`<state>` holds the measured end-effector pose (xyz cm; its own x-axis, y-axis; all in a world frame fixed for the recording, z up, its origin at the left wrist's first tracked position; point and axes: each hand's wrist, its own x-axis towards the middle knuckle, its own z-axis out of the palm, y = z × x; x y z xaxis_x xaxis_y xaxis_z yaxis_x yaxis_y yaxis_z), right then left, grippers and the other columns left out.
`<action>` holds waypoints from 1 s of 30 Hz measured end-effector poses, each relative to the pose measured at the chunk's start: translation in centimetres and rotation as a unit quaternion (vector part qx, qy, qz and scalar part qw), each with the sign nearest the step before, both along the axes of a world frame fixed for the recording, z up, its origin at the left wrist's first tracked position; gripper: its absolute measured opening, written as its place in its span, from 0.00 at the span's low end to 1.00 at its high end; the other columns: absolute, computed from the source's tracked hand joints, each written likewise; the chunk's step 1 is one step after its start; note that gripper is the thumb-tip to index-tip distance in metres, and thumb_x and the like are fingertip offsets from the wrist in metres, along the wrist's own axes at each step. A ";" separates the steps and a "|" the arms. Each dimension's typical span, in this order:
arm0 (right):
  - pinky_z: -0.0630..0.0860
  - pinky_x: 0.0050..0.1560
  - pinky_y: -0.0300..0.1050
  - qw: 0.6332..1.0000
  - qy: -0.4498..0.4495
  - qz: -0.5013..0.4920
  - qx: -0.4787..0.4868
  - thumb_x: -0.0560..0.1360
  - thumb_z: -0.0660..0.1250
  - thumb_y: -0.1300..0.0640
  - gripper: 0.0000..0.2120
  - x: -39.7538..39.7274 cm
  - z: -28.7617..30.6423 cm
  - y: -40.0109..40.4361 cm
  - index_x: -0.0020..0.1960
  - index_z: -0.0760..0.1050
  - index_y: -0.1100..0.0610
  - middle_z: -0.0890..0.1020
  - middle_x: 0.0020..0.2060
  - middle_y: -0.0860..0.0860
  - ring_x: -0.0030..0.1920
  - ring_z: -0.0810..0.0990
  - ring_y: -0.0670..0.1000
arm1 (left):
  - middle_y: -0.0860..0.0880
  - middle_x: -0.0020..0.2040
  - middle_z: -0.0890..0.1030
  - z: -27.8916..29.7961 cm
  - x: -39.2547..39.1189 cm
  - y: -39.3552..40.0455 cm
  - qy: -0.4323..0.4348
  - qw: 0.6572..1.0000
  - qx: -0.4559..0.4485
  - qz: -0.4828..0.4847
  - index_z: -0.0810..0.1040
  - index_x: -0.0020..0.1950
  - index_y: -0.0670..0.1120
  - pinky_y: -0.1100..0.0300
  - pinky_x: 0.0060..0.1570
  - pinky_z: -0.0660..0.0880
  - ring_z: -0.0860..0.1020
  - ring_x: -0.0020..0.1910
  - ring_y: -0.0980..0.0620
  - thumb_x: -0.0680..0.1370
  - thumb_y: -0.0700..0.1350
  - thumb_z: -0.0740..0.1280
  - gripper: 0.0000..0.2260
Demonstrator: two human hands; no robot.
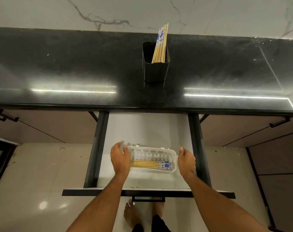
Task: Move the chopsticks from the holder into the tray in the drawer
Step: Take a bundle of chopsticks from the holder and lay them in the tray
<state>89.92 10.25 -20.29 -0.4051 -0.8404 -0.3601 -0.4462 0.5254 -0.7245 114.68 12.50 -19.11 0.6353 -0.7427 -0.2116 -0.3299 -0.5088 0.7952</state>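
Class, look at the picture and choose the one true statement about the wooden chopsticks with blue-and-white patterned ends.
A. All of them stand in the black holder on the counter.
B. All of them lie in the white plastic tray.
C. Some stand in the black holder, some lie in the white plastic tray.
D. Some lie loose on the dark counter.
C: a bundle stands in the black holder on the counter, while several wooden chopsticks lie flat in the white plastic tray in the open drawer.
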 end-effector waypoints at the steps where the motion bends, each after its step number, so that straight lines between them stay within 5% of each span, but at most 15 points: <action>1: 0.78 0.34 0.42 0.999 -0.016 -0.007 0.032 0.84 0.57 0.49 0.17 -0.1 -0.2 0.3 0.45 0.78 0.58 0.82 0.35 0.52 0.36 0.82 0.51 | 0.44 0.61 0.80 -0.2 0.1 -0.1 0.037 0.998 0.041 0.037 0.78 0.65 0.42 0.51 0.58 0.78 0.79 0.59 0.46 0.84 0.48 0.64 0.14; 7: 0.77 0.33 0.40 0.994 -0.008 0.024 0.111 0.84 0.56 0.45 0.23 0.8 -1.3 1.5 0.44 0.80 0.59 0.84 0.38 0.54 0.36 0.83 0.49 | 0.39 0.53 0.83 -1.4 0.1 0.3 0.100 0.976 0.182 0.062 0.81 0.56 0.37 0.45 0.56 0.79 0.81 0.51 0.41 0.85 0.52 0.59 0.19; 18: 0.83 0.43 0.47 0.987 0.076 0.022 0.140 0.83 0.61 0.48 0.17 1.4 -1.4 0.6 0.52 0.79 0.62 0.84 0.46 0.58 0.43 0.84 0.55 | 0.36 0.54 0.82 -0.9 -0.3 0.3 0.107 0.964 0.230 0.075 0.80 0.58 0.35 0.47 0.54 0.78 0.80 0.52 0.39 0.85 0.49 0.60 0.18; 30: 0.78 0.39 0.42 0.984 0.094 0.016 0.153 0.83 0.61 0.48 0.17 2.0 -1.1 0.4 0.53 0.78 0.62 0.84 0.48 0.58 0.40 0.80 0.52 | 0.37 0.55 0.82 -0.6 -0.2 0.2 0.103 0.963 0.240 0.058 0.80 0.58 0.35 0.48 0.54 0.78 0.81 0.53 0.39 0.85 0.49 0.60 0.18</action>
